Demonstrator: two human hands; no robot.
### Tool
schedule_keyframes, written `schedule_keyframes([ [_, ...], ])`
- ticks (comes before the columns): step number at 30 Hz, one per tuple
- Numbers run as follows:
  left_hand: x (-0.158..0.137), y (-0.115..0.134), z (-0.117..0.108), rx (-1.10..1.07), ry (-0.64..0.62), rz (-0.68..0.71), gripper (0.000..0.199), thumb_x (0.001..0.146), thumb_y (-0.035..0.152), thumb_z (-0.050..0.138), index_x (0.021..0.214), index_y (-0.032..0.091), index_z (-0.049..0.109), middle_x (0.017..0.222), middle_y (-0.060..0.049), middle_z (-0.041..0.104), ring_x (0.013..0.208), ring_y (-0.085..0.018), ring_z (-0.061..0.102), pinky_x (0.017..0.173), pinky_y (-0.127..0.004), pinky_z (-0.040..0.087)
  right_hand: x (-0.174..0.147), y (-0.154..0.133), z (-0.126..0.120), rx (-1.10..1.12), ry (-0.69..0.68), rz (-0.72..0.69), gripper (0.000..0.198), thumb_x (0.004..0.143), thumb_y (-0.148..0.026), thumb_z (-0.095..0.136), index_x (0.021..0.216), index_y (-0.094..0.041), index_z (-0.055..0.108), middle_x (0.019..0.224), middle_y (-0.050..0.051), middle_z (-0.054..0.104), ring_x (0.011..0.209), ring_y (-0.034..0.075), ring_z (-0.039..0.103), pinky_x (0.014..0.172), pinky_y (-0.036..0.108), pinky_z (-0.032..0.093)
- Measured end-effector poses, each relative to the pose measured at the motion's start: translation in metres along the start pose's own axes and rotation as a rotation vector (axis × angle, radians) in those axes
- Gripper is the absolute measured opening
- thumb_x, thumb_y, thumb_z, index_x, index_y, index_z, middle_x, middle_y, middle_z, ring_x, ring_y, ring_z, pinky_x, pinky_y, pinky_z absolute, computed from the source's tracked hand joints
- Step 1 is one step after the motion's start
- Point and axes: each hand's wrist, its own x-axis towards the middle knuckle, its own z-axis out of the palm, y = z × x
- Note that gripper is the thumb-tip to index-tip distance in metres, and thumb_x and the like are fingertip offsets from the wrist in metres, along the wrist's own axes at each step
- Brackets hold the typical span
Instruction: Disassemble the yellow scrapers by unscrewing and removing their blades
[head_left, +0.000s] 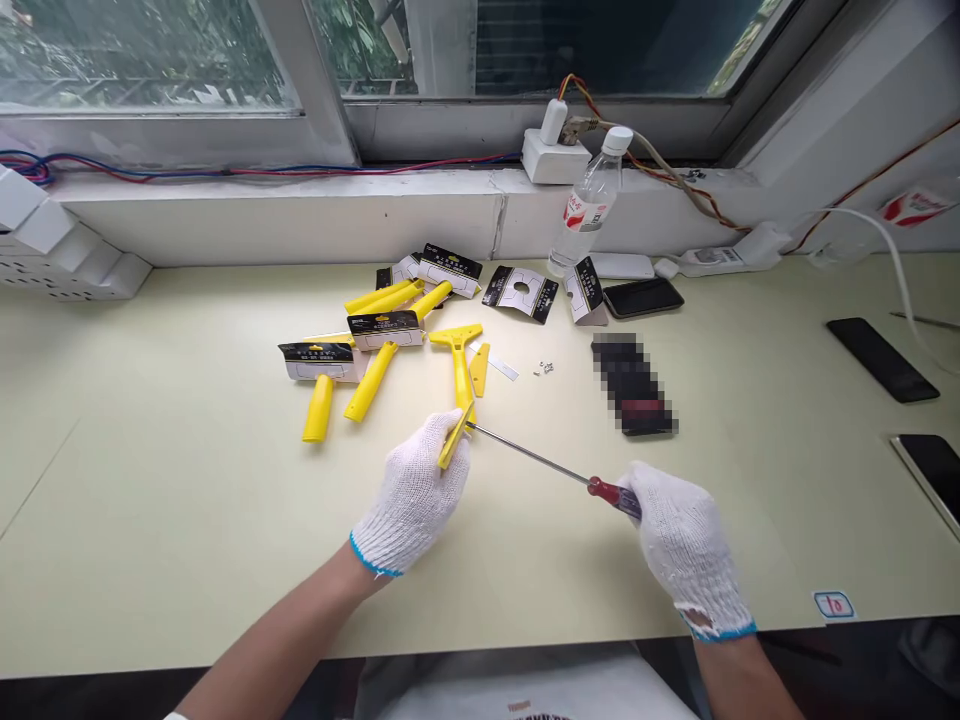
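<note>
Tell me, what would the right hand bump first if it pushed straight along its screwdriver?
Probably the small yellow piece in the left hand: the screwdriver in the right hand points at it, though whether they touch is unclear.

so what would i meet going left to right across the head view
White boxes, leftmost yellow handle, gloved left hand, tiny metal bits, gloved right hand, upper of the two far-right phones.
</note>
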Motion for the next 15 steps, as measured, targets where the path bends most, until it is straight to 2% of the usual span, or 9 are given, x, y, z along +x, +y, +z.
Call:
schedule_keyframes([
  [4, 0.0, -0.002, 0.001, -0.005, -0.009, -0.028, 0.02, 0.107, 0.026, 0.057, 0.122, 0.023, 0.07, 0.092, -0.003, 0.075, 0.074, -0.02, 0.071, 0.074, -0.031, 0.055, 0.0, -0.023, -0.004, -0.046, 0.095, 0.098, 0.051, 0.112, -0.043, 0.053, 0.065, -0.024, 0.051, 0.057, -0.002, 0.045, 0.053, 0.013, 0.037, 0.052, 0.031, 0.031],
  [8, 0.001, -0.002, 0.0, -0.094, -0.097, -0.121, 0.015, 0.107, 0.028, 0.058, 0.116, 0.023, 0.068, 0.083, 0.001, 0.07, 0.065, -0.017, 0.064, 0.069, -0.03, 0.051, -0.003, -0.031, -0.005, -0.008, 0.262, 0.064, 0.044, 0.105, -0.041, 0.065, 0.065, -0.024, 0.062, 0.056, 0.0, 0.048, 0.054, 0.015, 0.044, 0.053, 0.033, 0.037],
  [11, 0.002, 0.001, -0.001, -0.204, -0.185, -0.212, 0.011, 0.106, 0.031, 0.061, 0.109, 0.023, 0.067, 0.077, 0.003, 0.066, 0.061, -0.016, 0.06, 0.066, -0.03, 0.05, -0.002, -0.026, 0.0, 0.243, 0.345, 0.042, 0.036, 0.095, -0.039, 0.079, 0.065, -0.027, 0.061, 0.058, -0.001, 0.051, 0.055, 0.018, 0.051, 0.054, 0.034, 0.044],
  [13, 0.002, 0.003, 0.0, -0.265, -0.217, -0.253, 0.009, 0.105, 0.031, 0.063, 0.106, 0.023, 0.067, 0.076, 0.004, 0.065, 0.061, -0.016, 0.061, 0.065, -0.03, 0.05, 0.001, -0.024, 0.006, 0.479, 0.49, 0.095, 0.027, 0.087, -0.037, 0.088, 0.076, -0.027, 0.065, 0.069, 0.0, 0.063, 0.06, 0.02, 0.061, 0.058, 0.036, 0.053],
  [15, 0.003, 0.004, 0.001, -0.314, -0.207, -0.29, 0.01, 0.105, 0.032, 0.063, 0.105, 0.023, 0.066, 0.075, 0.004, 0.063, 0.06, -0.016, 0.061, 0.062, -0.029, 0.05, 0.004, -0.021, 0.009, 0.646, 0.514, 0.195, 0.024, 0.092, -0.046, 0.083, 0.094, -0.026, 0.07, 0.081, 0.003, 0.072, 0.062, 0.022, 0.067, 0.058, 0.038, 0.057],
])
